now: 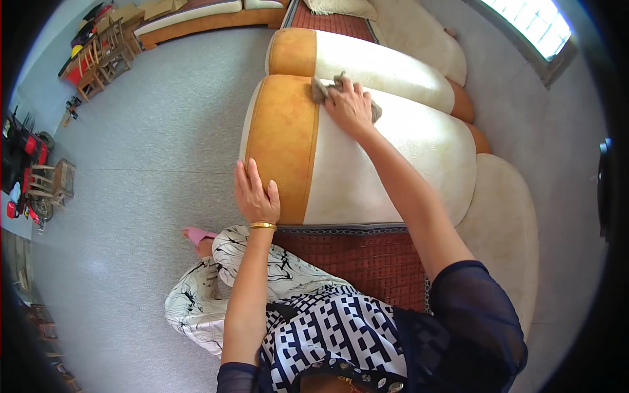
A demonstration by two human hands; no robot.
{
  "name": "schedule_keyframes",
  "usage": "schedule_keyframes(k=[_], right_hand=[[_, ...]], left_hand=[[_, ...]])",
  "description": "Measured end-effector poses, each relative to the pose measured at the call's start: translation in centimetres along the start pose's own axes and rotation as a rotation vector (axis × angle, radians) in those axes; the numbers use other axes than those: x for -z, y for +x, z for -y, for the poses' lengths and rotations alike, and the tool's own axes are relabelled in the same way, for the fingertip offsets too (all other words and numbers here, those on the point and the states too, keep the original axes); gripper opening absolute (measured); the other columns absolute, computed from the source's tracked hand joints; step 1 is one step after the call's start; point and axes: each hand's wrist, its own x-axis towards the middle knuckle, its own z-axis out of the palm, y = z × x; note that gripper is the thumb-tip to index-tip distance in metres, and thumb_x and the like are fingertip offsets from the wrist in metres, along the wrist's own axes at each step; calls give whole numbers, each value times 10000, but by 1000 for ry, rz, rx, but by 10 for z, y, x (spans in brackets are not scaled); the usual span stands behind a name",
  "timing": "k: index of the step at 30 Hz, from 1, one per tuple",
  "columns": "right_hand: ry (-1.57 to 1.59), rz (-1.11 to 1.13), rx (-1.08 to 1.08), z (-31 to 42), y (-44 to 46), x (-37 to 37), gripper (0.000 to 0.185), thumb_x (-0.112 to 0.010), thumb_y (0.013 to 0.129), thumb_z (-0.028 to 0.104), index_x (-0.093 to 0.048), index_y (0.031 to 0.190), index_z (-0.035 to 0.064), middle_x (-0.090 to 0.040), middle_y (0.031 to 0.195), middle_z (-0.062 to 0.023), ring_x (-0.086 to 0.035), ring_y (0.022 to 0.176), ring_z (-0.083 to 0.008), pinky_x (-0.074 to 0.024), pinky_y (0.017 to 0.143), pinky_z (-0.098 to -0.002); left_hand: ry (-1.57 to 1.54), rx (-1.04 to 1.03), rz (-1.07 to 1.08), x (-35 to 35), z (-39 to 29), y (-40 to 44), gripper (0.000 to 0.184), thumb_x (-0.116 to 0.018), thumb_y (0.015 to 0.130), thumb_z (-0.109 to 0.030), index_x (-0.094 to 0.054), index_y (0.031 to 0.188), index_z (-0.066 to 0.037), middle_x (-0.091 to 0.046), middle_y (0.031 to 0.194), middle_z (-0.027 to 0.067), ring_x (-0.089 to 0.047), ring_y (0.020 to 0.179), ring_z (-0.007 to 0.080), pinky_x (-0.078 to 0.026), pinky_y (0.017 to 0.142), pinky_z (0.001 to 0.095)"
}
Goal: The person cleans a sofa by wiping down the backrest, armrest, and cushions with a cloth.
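Note:
My right hand [350, 108] presses a crumpled grey-brown cloth [319, 90] onto the white top of a padded sofa armrest [386, 170], close to the seam with its orange band [278, 124]. Part of the cloth sticks out on both sides of the fingers. My left hand [256, 194] lies flat with fingers stretched out on the near end of the orange band, at the armrest's outer edge. It holds nothing. A gold bracelet [263, 225] circles the left wrist.
I sit on a red woven seat mat [360, 255] against a cream backrest [501, 216]. A second white-and-orange armrest [373, 59] adjoins the first. Grey floor [151, 144] stretches left, with wooden chairs [92, 75] and a red motorbike [33, 154] along the wall. A window [531, 26] is upper right.

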Motion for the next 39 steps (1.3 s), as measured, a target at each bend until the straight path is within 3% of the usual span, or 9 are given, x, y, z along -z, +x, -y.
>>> schedule_keyframes(k=[4, 7, 10, 16, 21, 27, 34, 39], right_hand=[[34, -112, 145, -1, -75, 22, 243, -595, 799, 245, -683, 1018, 188, -466, 1259, -106, -445, 1132, -297, -358, 874, -461], [10, -88, 226, -7, -126, 32, 377, -639, 783, 213, -641, 1160, 198, -423, 1292, -158, -404, 1161, -312, -335, 909, -450], [-51, -116, 247, -7, -138, 32, 414, -644, 785, 218, -616, 1198, 212, -408, 1306, -163, -389, 1176, -321, -329, 920, -450], [-68, -149, 189, 7, -90, 20, 355, -630, 811, 239, -625, 1165, 206, -450, 1260, -112, -447, 1109, -290, -360, 870, -454], [-25, -66, 97, 13, -12, 0, 225, -545, 841, 283, -679, 965, 151, -526, 1134, -106, -501, 1053, -303, -387, 844, -496], [-53, 98, -48, 19, 62, -24, 280, -504, 844, 280, -694, 1014, 165, -527, 1185, -121, -476, 1128, -341, -362, 920, -537], [-57, 35, -17, 27, 28, -18, 288, -501, 862, 314, -668, 1056, 183, -469, 1281, -110, -441, 1173, -320, -351, 937, -521], [-14, -29, 130, 35, -45, 7, 279, -575, 831, 262, -660, 1093, 215, -451, 1296, -100, -426, 1175, -305, -345, 919, -484]], left_hand=[[19, -11, 6, 0, 3, -2, 570, -399, 925, -362, -389, 1388, -31, -372, 1390, 268, -386, 1262, 425, -333, 1035, 481], [0, 5, 3, -1, 3, -3, 569, -407, 925, -365, -385, 1394, -43, -368, 1393, 263, -384, 1265, 424, -331, 1035, 485], [-11, -2, 0, -4, 7, -4, 586, -452, 890, -352, -394, 1386, -43, -354, 1407, 260, -379, 1271, 427, -345, 1005, 494], [16, -14, -10, -1, 6, -4, 560, -437, 910, -339, -401, 1386, -48, -373, 1397, 251, -387, 1267, 416, -341, 1028, 484], [3, -5, -22, -2, 6, -4, 553, -449, 897, -323, -417, 1376, -48, -383, 1394, 249, -403, 1258, 411, -348, 1023, 481], [22, -1, -10, -1, 5, -4, 555, -454, 892, -326, -423, 1371, -47, -388, 1391, 246, -411, 1252, 408, -357, 1015, 477], [23, -3, -14, 1, 5, -3, 566, -461, 881, -317, -416, 1372, -40, -385, 1390, 250, -411, 1247, 410, -351, 1020, 479], [-18, -2, -16, -1, 7, -3, 563, -458, 884, -317, -416, 1370, -36, -384, 1388, 251, -406, 1249, 413, -344, 1025, 483]])
